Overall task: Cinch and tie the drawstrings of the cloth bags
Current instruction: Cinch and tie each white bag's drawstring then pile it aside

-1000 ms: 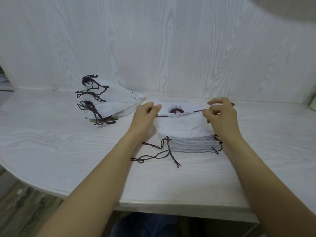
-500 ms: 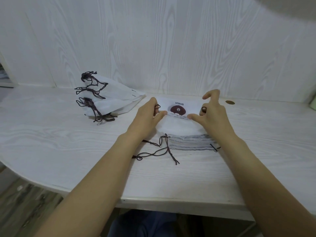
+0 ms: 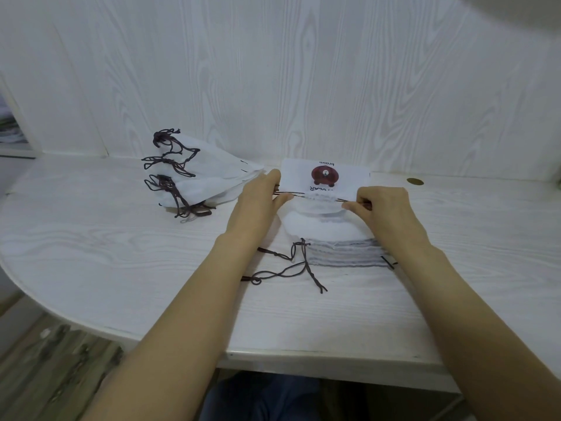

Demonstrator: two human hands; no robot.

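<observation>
Both hands have drawn apart since the earlier frame, so that the dark cord [image 3: 318, 197] now runs taut between them across the gathered mouth of the top bag [image 3: 321, 183]. Left hand [image 3: 261, 202]: fingers fairly straight, tips pinching the cord's left end. Right hand [image 3: 382, 208]: fingers curled, pinching the cord's right end. The top bag, printed with a brown bear, lies on a stack of untied bags [image 3: 340, 250] at the middle of the white table [image 3: 91, 253], loose cords [image 3: 285, 268] trailing from the stack's near left corner. A pile of tied bags [image 3: 206, 180] sits well apart to the left. Step in hand, as judged: cinching the mouth shut. The next move likely calls for bringing the two ends together and knotting them without letting the gather slacken.
</observation>
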